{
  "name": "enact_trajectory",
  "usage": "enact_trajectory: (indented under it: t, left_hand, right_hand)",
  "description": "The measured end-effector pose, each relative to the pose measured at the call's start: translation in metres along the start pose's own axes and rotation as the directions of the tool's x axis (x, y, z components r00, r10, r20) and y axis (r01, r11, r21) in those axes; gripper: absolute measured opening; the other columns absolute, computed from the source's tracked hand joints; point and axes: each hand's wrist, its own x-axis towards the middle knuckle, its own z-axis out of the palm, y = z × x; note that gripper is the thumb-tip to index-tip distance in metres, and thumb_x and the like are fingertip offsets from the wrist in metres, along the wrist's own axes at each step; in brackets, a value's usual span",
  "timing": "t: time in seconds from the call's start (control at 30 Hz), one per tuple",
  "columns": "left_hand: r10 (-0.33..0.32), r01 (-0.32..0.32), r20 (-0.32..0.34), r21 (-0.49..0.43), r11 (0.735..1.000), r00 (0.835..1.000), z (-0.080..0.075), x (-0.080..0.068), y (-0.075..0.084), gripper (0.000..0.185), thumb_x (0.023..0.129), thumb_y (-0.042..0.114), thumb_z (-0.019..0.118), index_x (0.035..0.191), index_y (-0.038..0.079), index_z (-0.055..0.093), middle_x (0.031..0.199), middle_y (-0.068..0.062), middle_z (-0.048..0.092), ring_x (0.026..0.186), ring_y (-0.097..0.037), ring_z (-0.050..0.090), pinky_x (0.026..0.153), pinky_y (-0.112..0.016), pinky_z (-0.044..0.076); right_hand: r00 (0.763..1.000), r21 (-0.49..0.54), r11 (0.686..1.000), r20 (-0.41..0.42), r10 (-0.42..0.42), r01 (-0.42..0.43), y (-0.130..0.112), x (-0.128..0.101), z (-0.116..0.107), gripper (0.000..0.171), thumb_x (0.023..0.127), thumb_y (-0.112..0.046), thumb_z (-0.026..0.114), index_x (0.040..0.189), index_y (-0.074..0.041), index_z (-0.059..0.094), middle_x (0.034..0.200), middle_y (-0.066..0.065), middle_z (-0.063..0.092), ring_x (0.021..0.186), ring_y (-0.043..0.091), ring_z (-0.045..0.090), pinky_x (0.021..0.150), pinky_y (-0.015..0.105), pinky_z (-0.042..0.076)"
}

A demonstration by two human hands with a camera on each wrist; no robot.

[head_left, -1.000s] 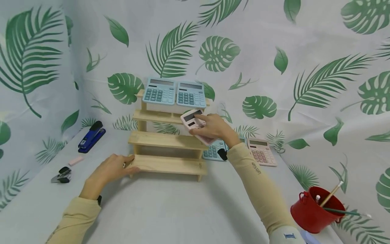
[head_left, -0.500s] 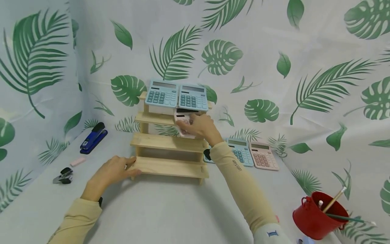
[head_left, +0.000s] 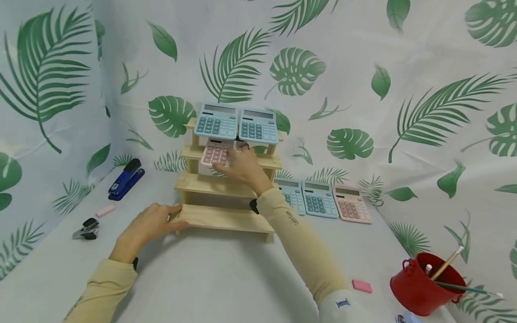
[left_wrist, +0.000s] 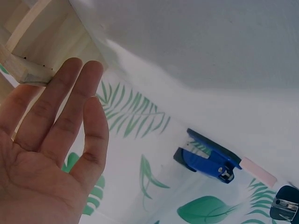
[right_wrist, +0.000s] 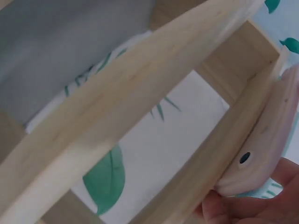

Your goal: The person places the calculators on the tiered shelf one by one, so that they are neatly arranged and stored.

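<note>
A pink calculator [head_left: 217, 153] rests tilted on the second tier from the top of a wooden stepped shelf [head_left: 220, 185]. My right hand [head_left: 242, 166] holds it by its lower right part, hiding some keys. In the right wrist view, fingers and thumb pinch the edge of the pink calculator [right_wrist: 254, 156] against the tier's board. My left hand [head_left: 149, 226] grips the left end of the lowest tier, thumb at the front. In the left wrist view, its other fingers [left_wrist: 65, 112] extend fairly straight beside the shelf's end. Two blue calculators [head_left: 216, 120] lean side by side on the top tier.
Right of the shelf lie two more blue calculators [head_left: 320, 199] and a pink one [head_left: 351, 205]. A blue stapler [head_left: 126, 179], pale pink eraser [head_left: 106, 211] and staple remover [head_left: 86, 229] lie left. Front right are a pink eraser [head_left: 361, 286] and a red bucket [head_left: 420, 287] with pencils.
My right hand has carried the pink calculator leftward onto the second tier, under the left blue one. The left hand has stayed at the shelf's lower left end.
</note>
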Motion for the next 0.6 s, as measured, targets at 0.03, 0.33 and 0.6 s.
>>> enact_trajectory:
  t: [0.03,0.33,0.6]
  left_hand:
    - [0.000,0.000,-0.002,0.001,1.000,1.000,0.000,0.000,0.000,0.072,0.088,0.049,0.073,0.137,-0.003,0.058,0.125,-0.033,0.064,0.079,-0.022,0.061,0.074,-0.044,0.052]
    - [0.011,-0.011,0.006,-0.003,1.000,1.000,0.000,0.003,0.003,0.071,0.089,0.049,0.071,0.138,-0.001,0.058,0.129,-0.034,0.061,0.105,-0.041,0.069,0.086,-0.053,0.054]
    - [-0.028,0.028,0.015,0.006,1.000,0.999,0.001,0.002,-0.001,0.074,0.089,0.051,0.072,0.139,-0.001,0.056,0.131,-0.035,0.059,0.088,-0.026,0.064,0.078,-0.047,0.052]
  right_hand:
    - [1.000,0.017,1.000,-0.006,-0.001,0.001,-0.002,0.003,0.002,0.054,0.096,-0.060,0.056,0.115,-0.010,0.065,0.097,0.011,0.068,0.097,0.040,0.062,0.101,0.058,0.041]
    - [0.999,0.050,0.997,0.015,0.051,-0.052,-0.013,0.012,0.012,0.075,0.096,-0.069,0.045,0.149,-0.015,0.049,0.152,0.018,0.049,0.147,0.048,0.033,0.121,0.057,0.024]
    - [0.996,0.002,0.997,-0.020,0.081,-0.081,0.007,-0.025,0.020,0.083,0.095,-0.067,0.050,0.159,-0.020,0.028,0.159,0.024,0.036,0.149,0.044,0.029,0.123,0.055,0.023]
